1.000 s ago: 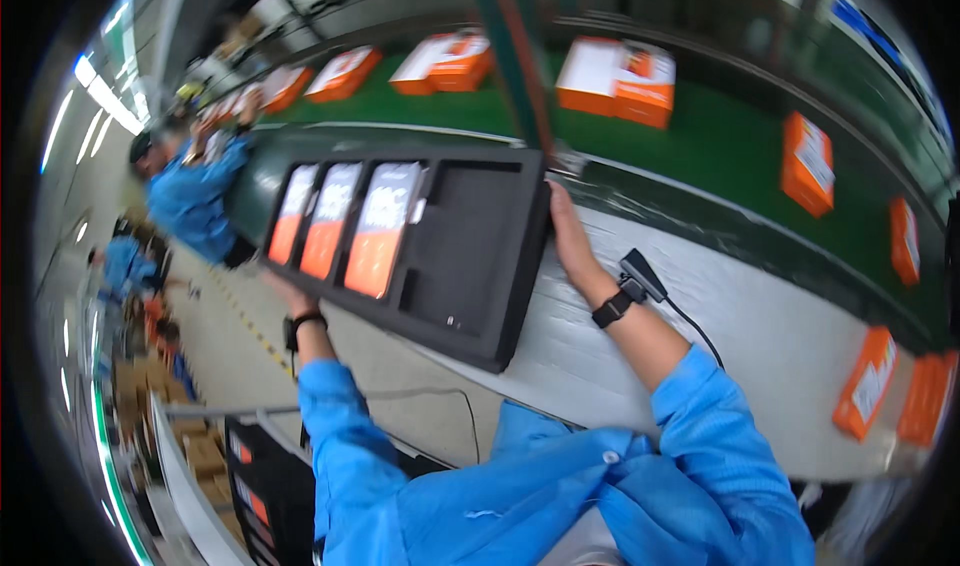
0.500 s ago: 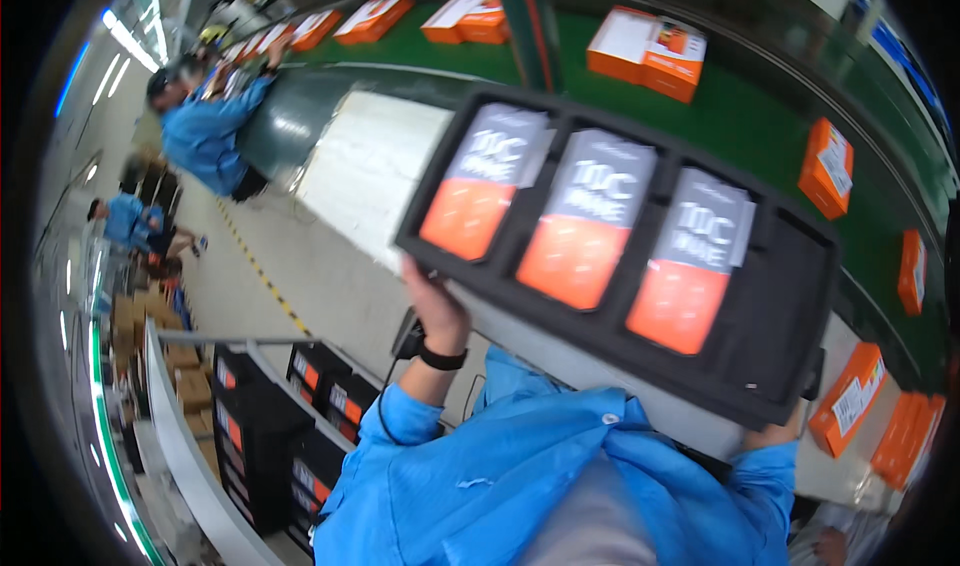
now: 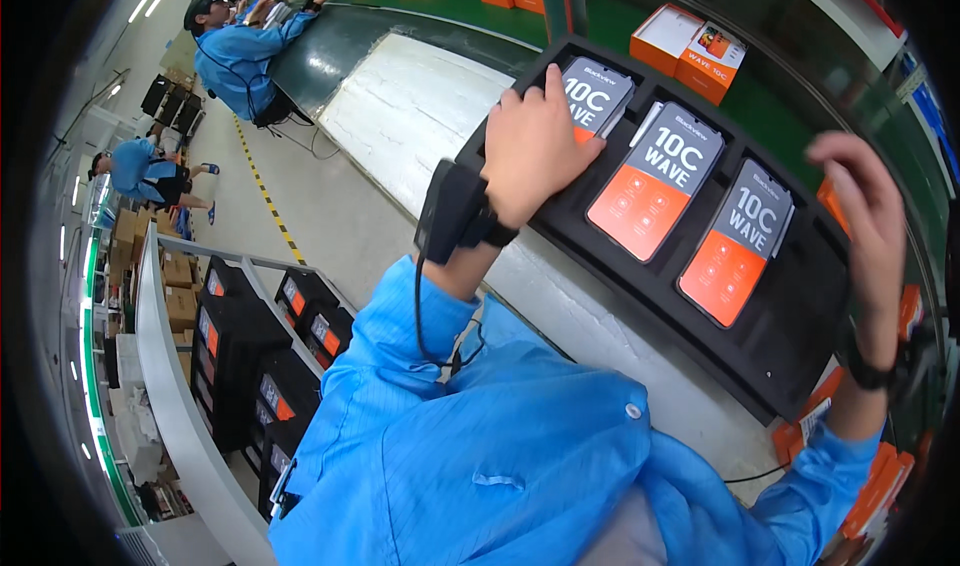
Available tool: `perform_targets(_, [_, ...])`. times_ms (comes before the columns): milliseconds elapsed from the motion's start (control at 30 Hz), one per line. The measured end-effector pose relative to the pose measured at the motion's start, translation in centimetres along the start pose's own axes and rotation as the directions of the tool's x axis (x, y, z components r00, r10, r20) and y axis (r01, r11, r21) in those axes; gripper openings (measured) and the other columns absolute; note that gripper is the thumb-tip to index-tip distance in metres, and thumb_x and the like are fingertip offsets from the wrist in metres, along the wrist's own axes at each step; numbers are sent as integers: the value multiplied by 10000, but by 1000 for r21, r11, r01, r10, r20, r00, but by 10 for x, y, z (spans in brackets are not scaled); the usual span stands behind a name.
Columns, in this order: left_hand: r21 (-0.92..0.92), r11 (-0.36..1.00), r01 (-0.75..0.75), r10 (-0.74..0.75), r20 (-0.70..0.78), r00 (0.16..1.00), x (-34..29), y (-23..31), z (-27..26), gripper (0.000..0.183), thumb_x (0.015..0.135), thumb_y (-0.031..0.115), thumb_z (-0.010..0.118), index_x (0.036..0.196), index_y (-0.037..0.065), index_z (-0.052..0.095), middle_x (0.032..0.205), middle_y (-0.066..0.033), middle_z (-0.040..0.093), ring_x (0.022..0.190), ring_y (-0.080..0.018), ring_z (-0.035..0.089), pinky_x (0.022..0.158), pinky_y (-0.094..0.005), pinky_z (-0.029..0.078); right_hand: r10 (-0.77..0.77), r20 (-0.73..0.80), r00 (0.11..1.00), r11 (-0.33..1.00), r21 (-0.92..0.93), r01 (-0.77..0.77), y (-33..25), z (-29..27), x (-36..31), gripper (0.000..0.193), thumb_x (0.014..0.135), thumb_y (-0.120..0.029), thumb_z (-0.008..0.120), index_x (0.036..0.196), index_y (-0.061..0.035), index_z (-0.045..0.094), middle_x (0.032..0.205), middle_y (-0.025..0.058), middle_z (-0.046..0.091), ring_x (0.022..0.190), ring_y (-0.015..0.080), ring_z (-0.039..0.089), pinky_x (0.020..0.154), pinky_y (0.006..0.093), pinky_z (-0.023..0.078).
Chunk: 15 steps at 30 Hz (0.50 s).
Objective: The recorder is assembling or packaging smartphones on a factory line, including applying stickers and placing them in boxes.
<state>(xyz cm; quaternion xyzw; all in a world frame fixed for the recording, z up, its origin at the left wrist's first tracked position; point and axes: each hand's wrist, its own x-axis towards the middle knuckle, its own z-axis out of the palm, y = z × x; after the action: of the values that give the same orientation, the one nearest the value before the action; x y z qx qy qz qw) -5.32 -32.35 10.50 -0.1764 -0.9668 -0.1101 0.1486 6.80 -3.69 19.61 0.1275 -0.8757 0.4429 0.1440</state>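
Observation:
A black foam tray (image 3: 800, 351) rests tilted across the white bench, carrying three smartphones in slots. Each has a grey and orange front film. My left hand (image 3: 535, 156) lies over the leftmost phone (image 3: 598, 91), partly covering it; index finger at its left edge, thumb spread toward its right side. No firm grip shows. The middle phone (image 3: 655, 181) and the right phone (image 3: 738, 241) lie face up in their slots. My right hand (image 3: 865, 191) hovers above the tray's right end, slightly blurred, fingers loosely bent and apart, holding nothing.
A green conveyor (image 3: 770, 131) beyond the tray carries orange boxes, including an open box (image 3: 690, 51). More orange boxes (image 3: 880, 486) stand at the right. A rack (image 3: 165, 336) with stacked black trays (image 3: 235, 346) is at lower left. A co-worker in blue (image 3: 235, 66) works further along.
The tray, held at both ends earlier, now sits on the bench. My left hand has moved onto the leftmost phone; my right hand has let go and risen above the right end.

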Motion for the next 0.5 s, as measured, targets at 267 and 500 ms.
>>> perform_targets(267, [-515, 857, 13, -38, -39, 999, 13, -26, -36, 809, 672, 305, 769, 1318, -63, 449, 968, -167, 644, 888, -235, 637, 752, -328, 513, -32, 187, 982, 961, -265, 82, 32, 95, 79, 202, 815, -147, 582, 957, -49, 685, 883, 106, 689, 841, 260, 661, 761, 364, 505])
perform_targets(500, [-891, 454, -17, 43, 3, 999, 66, -48, -59, 767, 755, 210, 759, 1377, -44, 390, 1030, -125, 609, 916, -163, 609, 821, -285, 491, -172, 485, 858, 643, -604, 471, 52, 180, 151, 534, 689, -361, 788, 1116, -82, 632, 1142, 71, 580, 1102, 257, 532, 907, 373, 434])
